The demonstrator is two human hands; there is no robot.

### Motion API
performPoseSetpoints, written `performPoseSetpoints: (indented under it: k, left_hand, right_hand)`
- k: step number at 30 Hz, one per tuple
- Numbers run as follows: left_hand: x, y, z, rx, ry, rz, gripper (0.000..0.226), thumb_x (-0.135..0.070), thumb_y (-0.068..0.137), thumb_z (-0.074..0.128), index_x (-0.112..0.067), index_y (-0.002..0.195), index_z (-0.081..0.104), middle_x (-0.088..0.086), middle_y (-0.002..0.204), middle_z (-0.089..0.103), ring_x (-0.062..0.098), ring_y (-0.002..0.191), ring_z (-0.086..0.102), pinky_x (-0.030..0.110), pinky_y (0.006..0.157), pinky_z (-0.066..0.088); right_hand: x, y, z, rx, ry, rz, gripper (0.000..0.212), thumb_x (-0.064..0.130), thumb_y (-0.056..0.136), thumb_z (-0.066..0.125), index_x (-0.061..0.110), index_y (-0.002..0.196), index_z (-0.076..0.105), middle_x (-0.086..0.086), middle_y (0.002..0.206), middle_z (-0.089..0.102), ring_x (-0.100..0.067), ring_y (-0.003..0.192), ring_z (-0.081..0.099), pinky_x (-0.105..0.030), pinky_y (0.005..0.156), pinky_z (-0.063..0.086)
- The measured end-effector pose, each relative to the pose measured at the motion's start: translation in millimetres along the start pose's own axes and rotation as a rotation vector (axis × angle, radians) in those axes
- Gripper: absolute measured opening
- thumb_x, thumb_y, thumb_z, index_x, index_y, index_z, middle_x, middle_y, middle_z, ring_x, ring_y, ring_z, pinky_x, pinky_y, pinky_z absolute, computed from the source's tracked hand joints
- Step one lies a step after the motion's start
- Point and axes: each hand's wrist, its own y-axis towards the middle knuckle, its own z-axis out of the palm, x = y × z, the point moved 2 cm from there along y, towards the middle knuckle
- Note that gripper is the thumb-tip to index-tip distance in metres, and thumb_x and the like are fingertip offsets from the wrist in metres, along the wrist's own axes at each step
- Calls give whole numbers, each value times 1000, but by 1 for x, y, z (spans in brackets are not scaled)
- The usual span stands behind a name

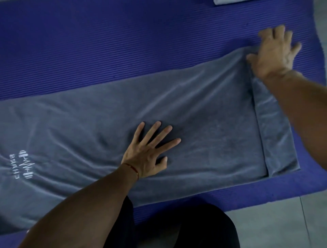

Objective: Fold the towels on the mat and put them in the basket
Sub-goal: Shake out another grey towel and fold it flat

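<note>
A long grey towel (pixel 203 109) lies spread across the blue ribbed mat (pixel 123 44), with a white logo near its left end. A narrow strip at its right end is folded over. My left hand (pixel 150 152) presses flat on the towel's middle, fingers spread and straight. My right hand (pixel 276 53) rests at the towel's far right corner, fingers spread, thumb against the cloth; it is blurred. No basket is in view.
A pale folded cloth (pixel 228 1) pokes in at the top edge on the mat. Grey floor (pixel 283 221) lies to the lower right of the mat. My dark-clothed knees (pixel 185 228) sit at the mat's near edge.
</note>
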Motion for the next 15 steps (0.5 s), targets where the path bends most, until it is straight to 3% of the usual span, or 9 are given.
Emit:
performPoseSetpoints:
  k: [2, 4, 10, 13, 15]
  left_hand:
    - [0, 0, 1, 9, 14, -2, 73, -58, 91, 45, -50, 158, 16, -5, 171, 8, 28, 158, 3, 67, 121, 5]
    - [1, 0, 0, 9, 16, 0, 73, -58, 92, 46, -50, 158, 16, -5, 171, 8, 28, 158, 2, 68, 121, 7]
    - [1, 0, 1, 2, 34, 5, 75, -56, 90, 51, -48, 158, 21, -3, 171, 13, 30, 158, 8, 69, 119, 11]
    - [-1, -1, -2, 12, 10, 7, 73, -55, 90, 52, -47, 158, 26, -2, 170, 18, 32, 157, 11, 69, 118, 13]
    - [-3, 0, -9, -16, -37, 10, 72, -50, 87, 55, -44, 156, 33, -2, 166, 28, 32, 153, 25, 66, 116, 19]
  right_hand:
    - [21, -27, 7, -48, 56, -37, 70, 39, 93, 66, 18, 151, 33, -18, 160, 28, -42, 147, 26, -76, 114, 12]
    - [45, -69, 20, -81, 105, -93, 65, 41, 97, 55, 22, 154, 30, -17, 165, 22, -41, 153, 19, -78, 115, 12]
    - [56, -157, 87, 118, 187, -51, 74, 60, 103, 33, 34, 164, 1, -13, 172, -5, -39, 157, -7, -79, 115, 3]
    - [54, -159, 96, 89, 186, -47, 73, 64, 103, 25, 36, 164, -4, -9, 172, -9, -34, 158, -11, -76, 117, 0]
    - [58, -161, 96, 64, 164, -43, 74, 64, 102, 24, 36, 164, -5, -10, 172, -7, -35, 158, -10, -75, 117, 1]
